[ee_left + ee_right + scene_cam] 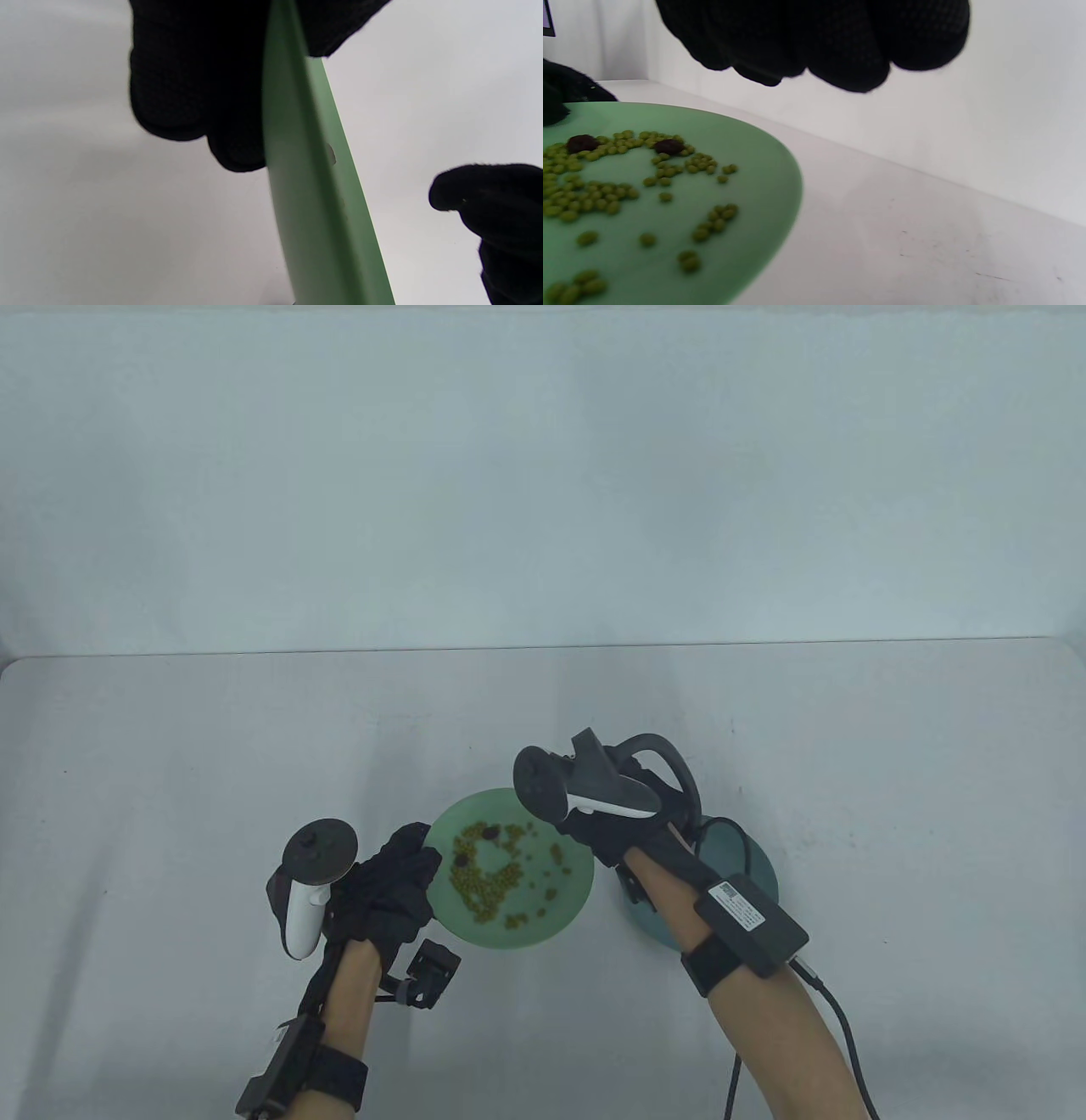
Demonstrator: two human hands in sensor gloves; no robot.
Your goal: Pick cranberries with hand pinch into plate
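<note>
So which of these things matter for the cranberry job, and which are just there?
Job:
green plate
two dark cranberries
blue plate
left hand, holding green plate's rim
right hand

Just there:
green peas
table

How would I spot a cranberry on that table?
Find the green plate between the two gloved hands. Small yellow-green beans lie scattered over it. The cranberries are the two dark, bigger lumps among them, toward the plate's far left.
</note>
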